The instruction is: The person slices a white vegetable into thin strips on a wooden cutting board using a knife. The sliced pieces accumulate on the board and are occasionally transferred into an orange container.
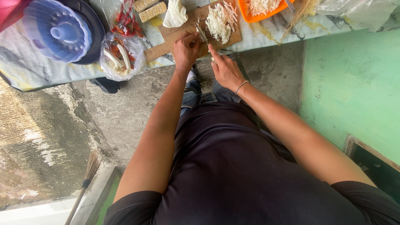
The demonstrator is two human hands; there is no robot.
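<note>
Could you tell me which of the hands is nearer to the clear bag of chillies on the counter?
Left. The left hand rests on the cutting board just beside the bag of chillies; the right hand is farther off, on the left hand's other side.

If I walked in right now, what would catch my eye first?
Probably the two hands at the wooden cutting board: the left hand and right hand meet around a knife beside a pile of shredded white cabbage. To the left sits a blue ring-shaped mould.
</note>
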